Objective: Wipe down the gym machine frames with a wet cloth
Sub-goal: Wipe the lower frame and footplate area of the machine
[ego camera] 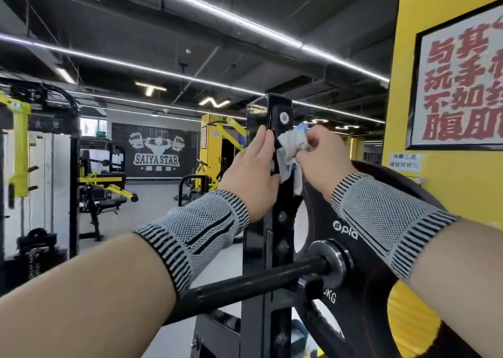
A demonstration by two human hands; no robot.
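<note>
Two hands work the black rack upright [268,118]: left hand [251,171] flat, fingers straight; right hand [319,153] pinching the wet cloth [290,150], which could slip mid-wipe onto the weight plate [353,248].

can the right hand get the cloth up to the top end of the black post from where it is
Probably yes. The right hand grips the cloth against the black post just below its top, and nothing shows between them. The left hand rests flat on the post's other face, out of the way.
</note>
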